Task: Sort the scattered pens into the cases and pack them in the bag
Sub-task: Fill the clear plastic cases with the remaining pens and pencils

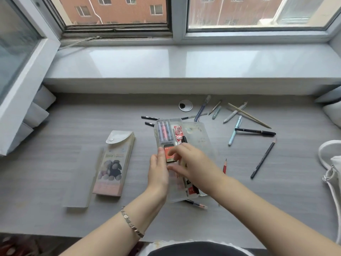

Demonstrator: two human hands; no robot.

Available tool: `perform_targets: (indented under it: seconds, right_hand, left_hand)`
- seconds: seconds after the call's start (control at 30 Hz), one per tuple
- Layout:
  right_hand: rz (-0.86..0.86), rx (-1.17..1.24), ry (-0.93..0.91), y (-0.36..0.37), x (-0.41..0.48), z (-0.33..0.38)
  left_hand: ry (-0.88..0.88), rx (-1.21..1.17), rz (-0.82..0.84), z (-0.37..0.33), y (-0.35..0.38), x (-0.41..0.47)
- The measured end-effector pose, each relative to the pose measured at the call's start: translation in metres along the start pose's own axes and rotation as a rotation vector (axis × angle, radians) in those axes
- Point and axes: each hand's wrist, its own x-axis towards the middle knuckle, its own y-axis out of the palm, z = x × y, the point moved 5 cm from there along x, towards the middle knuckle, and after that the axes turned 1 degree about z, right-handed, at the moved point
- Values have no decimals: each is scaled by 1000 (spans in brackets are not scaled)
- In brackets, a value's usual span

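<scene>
A clear plastic pen case [199,132] lies open mid-desk, with pastel pens [164,130], a red packet and an orange box [170,156] in its tray. My left hand [158,169] grips the case's left edge, thumb on the orange box. My right hand [191,163] hovers over the tray and pinches a black-capped pen [184,139]. Scattered pens lie to the right: a black pen [256,131], a light blue pen [234,133], a dark pencil [263,160], a red pencil [224,165]. A white bag [332,167] sits at the right edge.
A second case [112,163] with a bear picture lies to the left, its flap open, beside a clear sleeve [81,178]. Two black pens [149,117] lie behind the open case, and a pencil [197,203] pokes out under its near end. A cable grommet [185,105] sits behind.
</scene>
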Motion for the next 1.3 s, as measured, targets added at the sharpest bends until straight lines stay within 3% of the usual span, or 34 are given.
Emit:
perform_targets:
  seconds: [0.37, 0.47, 0.77, 1.13, 1.3]
  right_hand:
    - [-82, -29, -341, 21, -10, 6]
    - [-98, -38, -348, 16, -11, 1]
    - [-223, -406, -328, 17, -16, -7]
    - [-150, -347, -242, 8, -9, -18]
    - [-77, -398, -352, 3, 7, -36]
  left_hand:
    - [-99, -101, 51, 2, -5, 7]
    - [-67, -97, 49, -2, -4, 8]
    - [75, 13, -3, -12, -5, 7]
    - [88, 70, 51, -21, 12, 16]
    - [68, 22, 75, -31, 21, 31]
